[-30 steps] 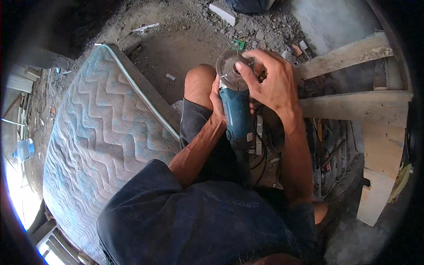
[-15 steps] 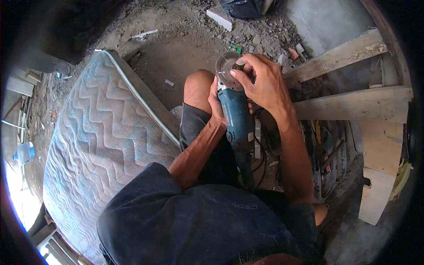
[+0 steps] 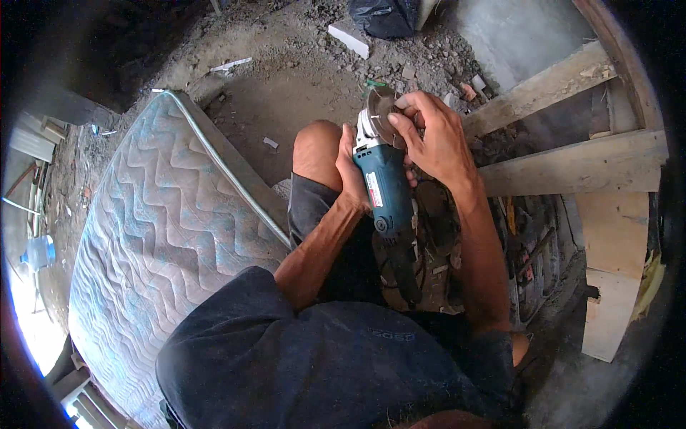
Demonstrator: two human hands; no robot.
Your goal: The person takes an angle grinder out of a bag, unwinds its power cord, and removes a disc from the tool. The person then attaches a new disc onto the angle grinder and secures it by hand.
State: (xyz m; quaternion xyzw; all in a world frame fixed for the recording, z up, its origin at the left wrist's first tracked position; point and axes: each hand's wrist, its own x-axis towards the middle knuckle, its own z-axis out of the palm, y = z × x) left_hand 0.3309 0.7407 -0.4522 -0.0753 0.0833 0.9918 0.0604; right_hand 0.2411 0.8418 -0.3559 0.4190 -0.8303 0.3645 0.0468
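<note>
A teal angle grinder (image 3: 386,187) lies lengthwise in front of me, its silver gear head and disc (image 3: 381,107) at the far end and its dark tail toward my body. My left hand (image 3: 350,168) is wrapped round the body just below the head, thumb along the left side and fingertips showing on the right. At the disc's right face, my right hand (image 3: 434,136) has thumb and forefinger curled together at the centre. What those fingers pinch there is hidden from view.
To my left a quilted mattress (image 3: 179,214) lies on the dirt floor. Wooden planks (image 3: 572,168) cross on the right, above clutter. Rubble, a white strip (image 3: 349,41) and a black plastic bag (image 3: 386,16) are ahead. A blue water jug (image 3: 39,252) stands far left.
The grinder has rolled in my left hand, so the disc now faces right and the silver head and body label show. My right fingers stay at the disc's centre.
</note>
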